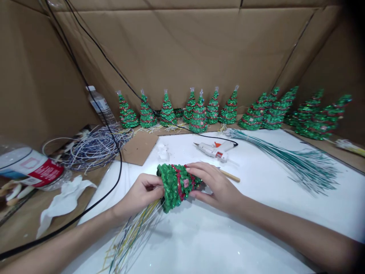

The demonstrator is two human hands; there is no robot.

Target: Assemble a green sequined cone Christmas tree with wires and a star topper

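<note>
A small green sequinned tree (175,186) with red bands lies on its side above the white table (256,213), held between both hands. My left hand (141,195) pinches its wide base, where loose wire ends (134,236) trail down toward me. My right hand (212,184) wraps its fingers round the narrow end. A thin wooden stick (229,175) pokes out from behind my right hand.
A white glue gun (213,150) lies behind my hands, its black cord running left. Several finished trees (196,110) stand along the cardboard back wall, more at right (310,118). Green wires (285,156) fan at right. Coiled wire (94,146), a bottle (99,104), a jar (28,167) and tissue (65,201) sit left.
</note>
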